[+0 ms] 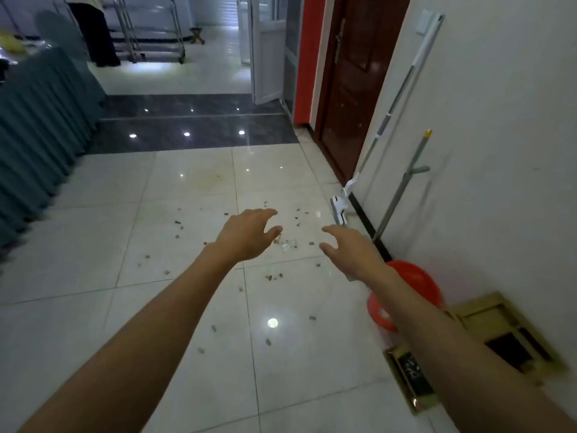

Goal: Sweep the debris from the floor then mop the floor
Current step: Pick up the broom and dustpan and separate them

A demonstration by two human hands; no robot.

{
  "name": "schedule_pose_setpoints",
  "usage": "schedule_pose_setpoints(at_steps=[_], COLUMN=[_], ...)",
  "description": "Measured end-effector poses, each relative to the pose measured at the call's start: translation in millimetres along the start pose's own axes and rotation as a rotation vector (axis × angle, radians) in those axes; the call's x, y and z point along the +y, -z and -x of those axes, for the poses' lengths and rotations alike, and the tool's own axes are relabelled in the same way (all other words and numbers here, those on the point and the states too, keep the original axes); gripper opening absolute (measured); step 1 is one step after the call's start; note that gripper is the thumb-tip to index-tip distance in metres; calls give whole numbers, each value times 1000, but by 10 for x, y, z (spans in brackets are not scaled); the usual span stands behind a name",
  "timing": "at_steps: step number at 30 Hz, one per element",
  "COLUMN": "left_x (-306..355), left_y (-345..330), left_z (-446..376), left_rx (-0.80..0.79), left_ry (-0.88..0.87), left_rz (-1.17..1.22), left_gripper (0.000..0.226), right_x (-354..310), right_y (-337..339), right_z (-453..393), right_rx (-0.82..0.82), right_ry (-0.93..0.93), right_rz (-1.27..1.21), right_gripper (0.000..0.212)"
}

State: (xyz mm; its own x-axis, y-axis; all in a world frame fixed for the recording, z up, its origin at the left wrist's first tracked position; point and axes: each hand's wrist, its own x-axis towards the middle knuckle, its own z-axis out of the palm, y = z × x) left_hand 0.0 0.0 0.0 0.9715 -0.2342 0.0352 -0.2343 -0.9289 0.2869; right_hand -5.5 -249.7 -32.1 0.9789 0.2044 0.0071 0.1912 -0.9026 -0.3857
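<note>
Fingers (268, 215) of both hands spread, empty; debris (285, 243) on floor (93, 276) beyond.

debris (237, 245) mid-floor (93, 307) | mop (387, 120), broom (402, 182) against right wall (499, 151)

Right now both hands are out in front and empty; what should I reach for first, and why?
Probably the right hand should go to the green-handled broom leaning on the wall. Debris lies scattered on the floor tiles, so sweeping comes before the white mop. The left hand is empty too, and farther from the broom.
</note>
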Motion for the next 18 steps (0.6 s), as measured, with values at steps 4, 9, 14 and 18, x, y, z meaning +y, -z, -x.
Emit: schedule_pose_setpoints(at_steps=[4, 9, 14, 18], left_x=[150, 479, 983, 1513], left_y=[-287, -700, -1051, -1327], left_z=[-57, -271, -633, -988], left_rx=[-96, -191, -254, -291], left_ry=[-38, -100, -144, -139], left_rz=[-1, 33, 58, 87], left_gripper=[56, 57, 57, 54], right_x=[247, 709, 1302, 1881], right_y=[-97, -98, 25, 162], right_z=[188, 445, 536, 485], right_rx=[-33, -70, -53, -86], right_ry=[-105, -213, -308, -364], right_rz=[-31, -42, -79, -100], right_gripper=[49, 49, 45, 44])
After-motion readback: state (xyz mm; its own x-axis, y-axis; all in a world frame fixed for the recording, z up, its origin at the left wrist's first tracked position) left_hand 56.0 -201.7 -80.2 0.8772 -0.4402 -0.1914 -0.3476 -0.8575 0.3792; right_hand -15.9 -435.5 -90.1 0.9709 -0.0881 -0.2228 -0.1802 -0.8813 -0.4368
